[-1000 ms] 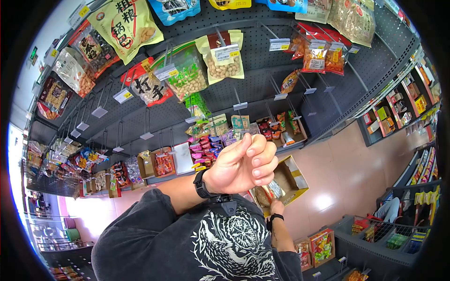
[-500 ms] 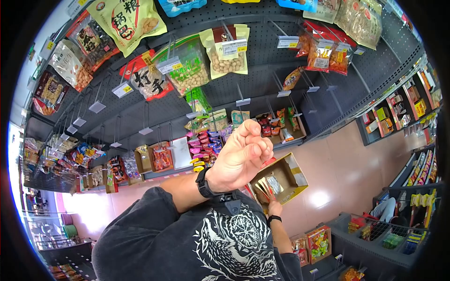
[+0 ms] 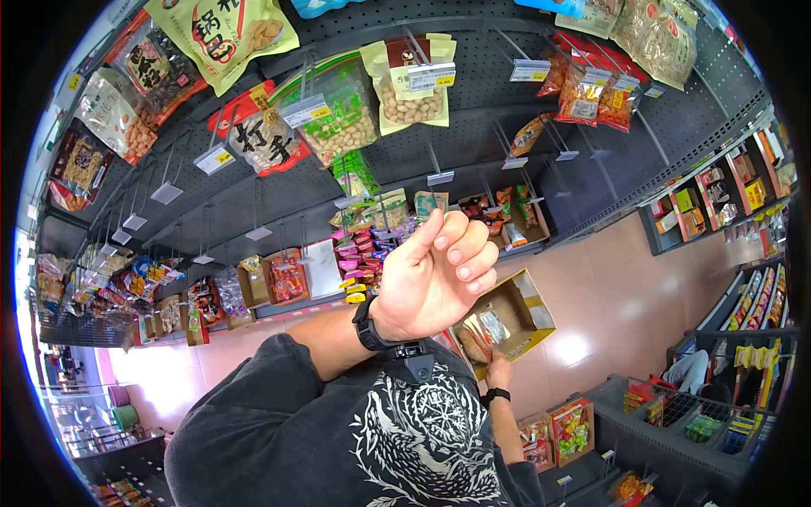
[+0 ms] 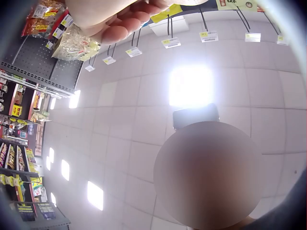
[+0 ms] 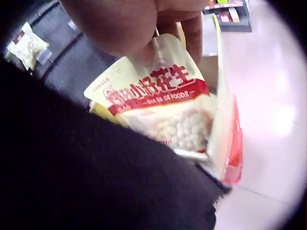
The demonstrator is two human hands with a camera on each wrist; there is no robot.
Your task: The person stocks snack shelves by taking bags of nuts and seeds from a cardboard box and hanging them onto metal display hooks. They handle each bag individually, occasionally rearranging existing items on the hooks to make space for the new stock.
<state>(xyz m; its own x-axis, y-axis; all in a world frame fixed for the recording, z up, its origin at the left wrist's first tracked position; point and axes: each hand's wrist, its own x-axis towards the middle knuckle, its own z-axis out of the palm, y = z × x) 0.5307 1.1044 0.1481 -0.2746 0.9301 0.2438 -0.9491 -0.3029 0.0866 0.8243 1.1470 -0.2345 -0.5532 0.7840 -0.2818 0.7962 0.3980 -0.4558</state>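
My left hand is raised in the middle of the head view, palm side showing, thumb up and fingers loosely bent. Nothing shows in it. A black band circles that wrist. Lower right, my right hand is at the near edge of an open cardboard box. In the right wrist view its fingers pinch the top of a cream and red peanut bag, whose clear window shows pale nuts. Other bags lie inside the box, partly hidden behind my left hand.
Snack bags such as a cream peanut pack hang from pegs on the dark shelf ahead. Below stand boxes of small packets. Tiled floor lies right of the box. A low display with wire dividers stands at lower right.
My left fingers first straightened somewhat, then bent again, and the thumb lifted. My right hand stayed at the box while the bags in it shifted. The head view shifted slightly.
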